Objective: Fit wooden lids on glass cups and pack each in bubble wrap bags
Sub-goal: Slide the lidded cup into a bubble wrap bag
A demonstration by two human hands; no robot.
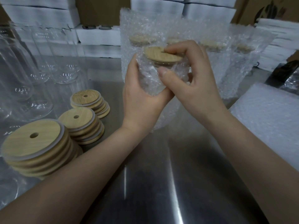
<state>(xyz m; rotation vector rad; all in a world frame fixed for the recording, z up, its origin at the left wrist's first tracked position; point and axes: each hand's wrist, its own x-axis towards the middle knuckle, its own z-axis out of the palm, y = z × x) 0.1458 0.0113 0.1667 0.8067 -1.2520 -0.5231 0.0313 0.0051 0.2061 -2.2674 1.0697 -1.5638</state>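
Gripping a knobbly clear bubble wrap bag [150,81] above the centre of the brushed-steel tabletop [161,183], the left hand [142,101] curls round it. A round wooden lid [161,56] caps the glass cup [159,64] inside. The right hand [194,84] pinches the bag's mouth, fingers on the lid. Holed lid stacks [84,125] stand near left.

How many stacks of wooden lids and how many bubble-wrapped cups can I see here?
Stacks of wooden lids: 3
Bagged cups standing behind: 4
Half-bagged cup, gripped by left hand and right hand: 1
Total: 8
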